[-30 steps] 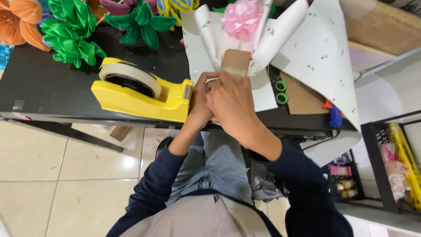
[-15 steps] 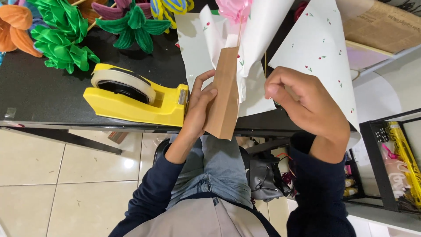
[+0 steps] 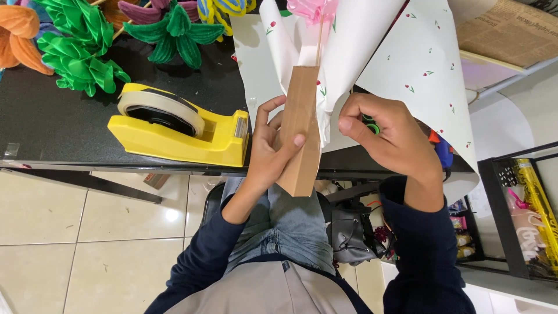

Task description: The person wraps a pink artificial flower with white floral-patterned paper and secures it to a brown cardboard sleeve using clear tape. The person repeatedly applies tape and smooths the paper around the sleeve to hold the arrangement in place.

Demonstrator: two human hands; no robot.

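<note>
brown paper cone (image 3: 301, 131), narrow and tapering to a point at the bottom, is held upright at the front edge of the black table (image 3: 52, 125), its tip hanging over the person's lap. the left hand (image 3: 268, 152) grips it from the left side, fingers (image 3: 298, 140) wrapped across the front and pressed against the paper, thumb up along the left edge. out of the cone's top rises white wrapping paper (image 3: 418, 64) printed with small red and green sprigs, folded around a thin stick that carries a pink ribbon flower (image 3: 311, 9) at the top of the view. the right hand (image 3: 386, 136) is just right of the cone, its fingers curled in, thumb and forefinger pinching the edge of the white paper beside the cone's upper right side.

left of the hands, a yellow tape dispenser (image 3: 180, 131) with a large roll of clear tape sits on the table, close to the left hand but not touching it. behind it lie green paper flowers (image 3: 78, 49), an orange one (image 3: 17, 35) and a darker green one (image 3: 177, 35). a grey bag (image 3: 351, 229) sits under the table by the person's knees. a dark rack (image 3: 523, 215) with gold and pink wrapped items stands at the right.
</note>
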